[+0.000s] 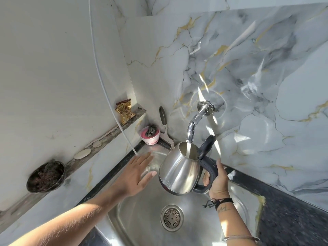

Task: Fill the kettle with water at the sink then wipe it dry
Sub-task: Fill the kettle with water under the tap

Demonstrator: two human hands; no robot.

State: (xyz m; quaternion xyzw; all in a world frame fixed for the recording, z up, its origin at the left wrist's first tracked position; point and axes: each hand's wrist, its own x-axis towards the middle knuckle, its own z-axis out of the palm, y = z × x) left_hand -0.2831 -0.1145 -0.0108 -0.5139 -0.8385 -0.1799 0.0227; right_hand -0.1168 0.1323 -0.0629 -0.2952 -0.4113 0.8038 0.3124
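Readable text near the sink: very little.

The pink tub point(150, 138) in the corner carries white letters that begin "San", the rest is cut off. The gold packet point(124, 110) on the ledge has print too small to read. The kettle point(179, 172) shows an oval emblem low on its body, not legible.

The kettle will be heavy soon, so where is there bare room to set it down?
Free: the steel sink basin around the round drain strainer, and the dark speckled counter at right. Crowded: the back corner with the pink tub, and the ledge at left.
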